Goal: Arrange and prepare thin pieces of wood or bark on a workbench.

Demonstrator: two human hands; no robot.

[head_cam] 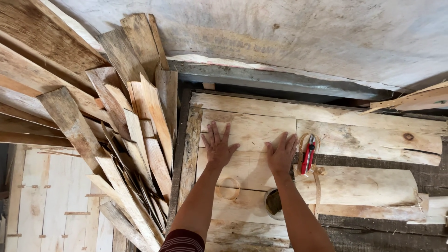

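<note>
My left hand lies flat, fingers spread, on a pale wooden plank on the workbench. My right hand presses flat on the same plank near its right end, fingers together. Neither hand holds anything. Just right of my right hand lies a red utility knife on a thin loop of wood strip. A small ring of thin wood rests below my left wrist. A round hole or cup sits between my forearms.
A large heap of rough wood offcuts leans at the left. More planks cover the bench to the right. A grey wall rises behind. A pale board panel lies lower left.
</note>
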